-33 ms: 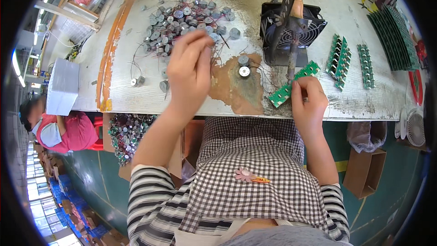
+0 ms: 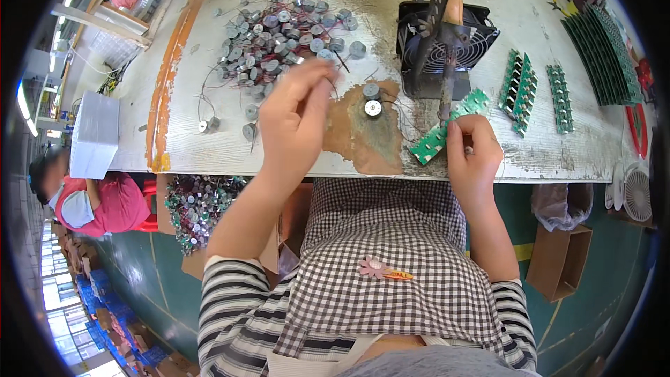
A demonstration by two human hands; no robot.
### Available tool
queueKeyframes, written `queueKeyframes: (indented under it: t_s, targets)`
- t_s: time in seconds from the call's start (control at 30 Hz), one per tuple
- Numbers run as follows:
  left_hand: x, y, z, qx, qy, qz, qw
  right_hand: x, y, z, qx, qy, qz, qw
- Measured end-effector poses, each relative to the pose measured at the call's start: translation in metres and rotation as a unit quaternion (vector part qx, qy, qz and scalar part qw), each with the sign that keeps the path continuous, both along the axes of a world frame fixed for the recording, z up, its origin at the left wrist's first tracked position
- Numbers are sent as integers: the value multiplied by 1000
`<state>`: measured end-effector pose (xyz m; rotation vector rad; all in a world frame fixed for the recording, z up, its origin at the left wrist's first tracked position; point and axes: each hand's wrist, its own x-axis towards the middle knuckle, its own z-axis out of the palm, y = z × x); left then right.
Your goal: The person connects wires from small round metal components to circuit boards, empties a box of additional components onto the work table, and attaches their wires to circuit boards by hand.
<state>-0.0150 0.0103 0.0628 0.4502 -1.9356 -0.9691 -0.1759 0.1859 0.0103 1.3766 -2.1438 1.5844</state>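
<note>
Left hand [image 2: 296,122] pinching thin wire beside motor pile [image 2: 283,31]. Right hand [image 2: 473,153] gripping green board [image 2: 447,128] under soldering iron [image 2: 447,87]. Keeping board steady, fingers off hot tip.

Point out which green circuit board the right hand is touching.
The green circuit board lying slanted at the table's near edge, under the right hand. The other green boards lie apart, farther right: two small groups and a fanned stack.
</note>
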Motion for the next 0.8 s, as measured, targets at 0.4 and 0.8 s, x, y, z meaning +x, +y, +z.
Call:
queueKeyframes:
  t_s: [0.4, 0.8]
  targets:
    - [-13, 38, -25, 546, -99, -251, 793, 3, 16, -6, -88, -99, 140, 981]
    - [-34, 64, -38, -143, -150, -97, 973, 2, 12, -8, -89, 8, 120, 989]
